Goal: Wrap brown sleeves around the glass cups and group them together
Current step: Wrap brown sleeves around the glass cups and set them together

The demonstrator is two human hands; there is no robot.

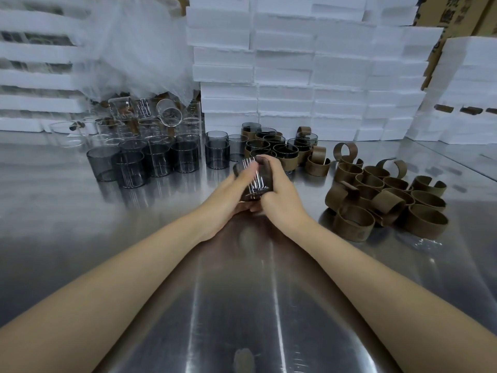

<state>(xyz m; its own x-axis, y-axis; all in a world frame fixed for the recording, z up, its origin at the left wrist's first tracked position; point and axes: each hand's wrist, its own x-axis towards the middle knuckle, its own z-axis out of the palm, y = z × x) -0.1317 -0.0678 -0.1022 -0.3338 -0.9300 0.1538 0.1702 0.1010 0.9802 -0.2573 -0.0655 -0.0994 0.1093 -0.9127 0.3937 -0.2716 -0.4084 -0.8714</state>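
I've got left hand [228, 196] and right hand [279, 191] fingers curled round one smoky glass cup [254, 181], left of the sleeve pile [384, 203].

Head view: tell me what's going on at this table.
A person grips one dark glass cup with the left hand and right hand over the metal table. To the left stand bare cups, behind it sleeved cups are grouped, and loose brown sleeves lie piled to the right.
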